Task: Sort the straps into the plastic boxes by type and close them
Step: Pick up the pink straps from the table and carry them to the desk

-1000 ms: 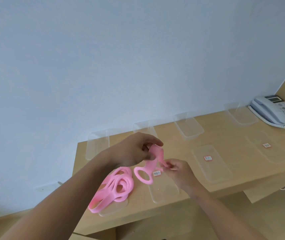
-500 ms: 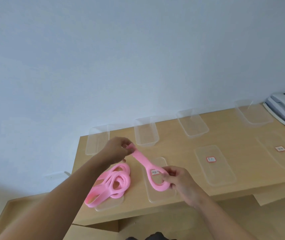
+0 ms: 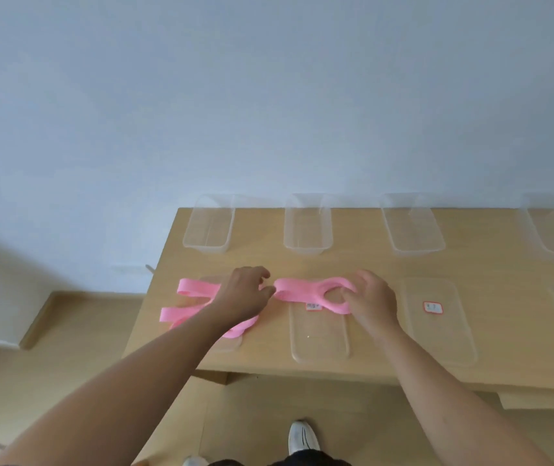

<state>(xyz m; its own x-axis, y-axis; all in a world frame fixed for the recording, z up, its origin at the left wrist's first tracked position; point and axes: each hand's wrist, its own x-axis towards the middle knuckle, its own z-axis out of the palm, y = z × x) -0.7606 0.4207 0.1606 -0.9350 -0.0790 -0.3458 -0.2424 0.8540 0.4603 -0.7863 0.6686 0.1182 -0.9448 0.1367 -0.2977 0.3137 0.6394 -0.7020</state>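
Your left hand [image 3: 242, 295] pinched the plain end of a pink flat rubbery strap [image 3: 297, 290] at the centre of the frame. Your right hand [image 3: 371, 297] curled its fingers round the strap's ring-shaped end. The strap stretched level between them, over the far end of a flat clear plastic lid [image 3: 319, 338]. A heap of pink straps [image 3: 184, 297] lay left of centre, partly hidden by your left wrist. Clear plastic boxes [image 3: 307, 227] stood open along the far edge of the light wooden table [image 3: 353, 267].
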